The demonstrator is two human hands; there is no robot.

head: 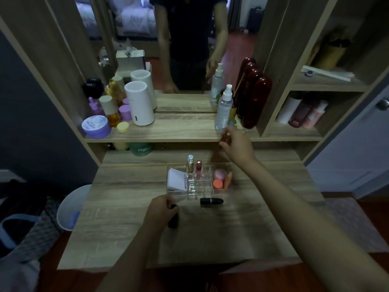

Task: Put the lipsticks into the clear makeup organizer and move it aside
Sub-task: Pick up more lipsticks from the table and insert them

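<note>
The clear makeup organizer (205,188) stands at the back middle of the wooden desk (130,234). Two lipsticks, one clear-capped (190,165) and one pink (199,167), stand upright in its slots. A white compact (176,179) fills its left bay and pink and orange sponges (220,179) its right. A black lipstick (211,201) lies on its side just in front of the organizer. My left hand (161,211) is closed on another black lipstick (173,219) near the desk's middle. My right hand (239,147) is raised above the organizer's back right, pinching a slim brownish tube (221,147) that is motion-blurred.
The shelf above holds a spray bottle (224,108), a dark red case (253,100), a white cylinder (139,106), a purple jar (95,126) and several bottles before a mirror. A white wastebasket (69,207) stands left of the desk. Side cubbies at right hold more bottles.
</note>
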